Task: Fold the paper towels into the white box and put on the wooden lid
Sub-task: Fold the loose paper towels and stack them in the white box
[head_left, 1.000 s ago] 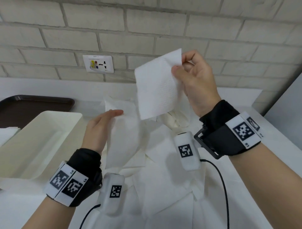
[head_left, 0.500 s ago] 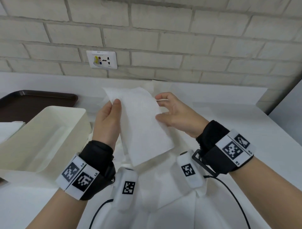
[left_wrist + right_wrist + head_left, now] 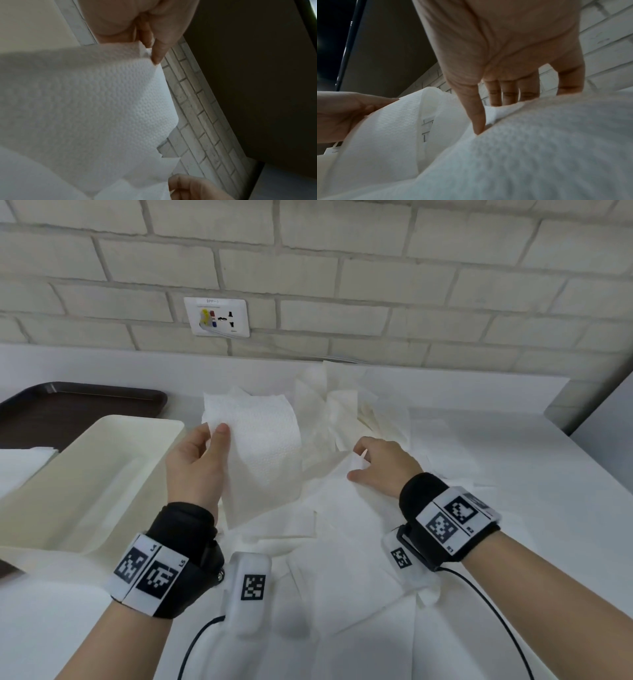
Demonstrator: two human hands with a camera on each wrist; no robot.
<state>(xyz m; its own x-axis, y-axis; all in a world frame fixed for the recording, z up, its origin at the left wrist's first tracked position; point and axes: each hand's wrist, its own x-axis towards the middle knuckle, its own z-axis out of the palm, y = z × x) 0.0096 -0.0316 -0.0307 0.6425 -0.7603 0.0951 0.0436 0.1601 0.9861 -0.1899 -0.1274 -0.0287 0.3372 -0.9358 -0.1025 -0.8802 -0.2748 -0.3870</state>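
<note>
Thumb and fingers [image 3: 221,436] of the left hand [image 3: 197,463] pinch a folded paper towel [image 3: 263,453] upright, while the right hand [image 3: 380,467] pinches a sheet in the loose pile [image 3: 342,542] right of the white box [image 3: 102,474].

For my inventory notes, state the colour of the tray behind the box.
Dark brown; the tray shows best in the head view.

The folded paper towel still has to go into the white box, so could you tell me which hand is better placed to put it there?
Probably the left. The left hand already pinches the folded paper towel and is right beside the white box. The right hand is farther away, on the loose towels.
</note>
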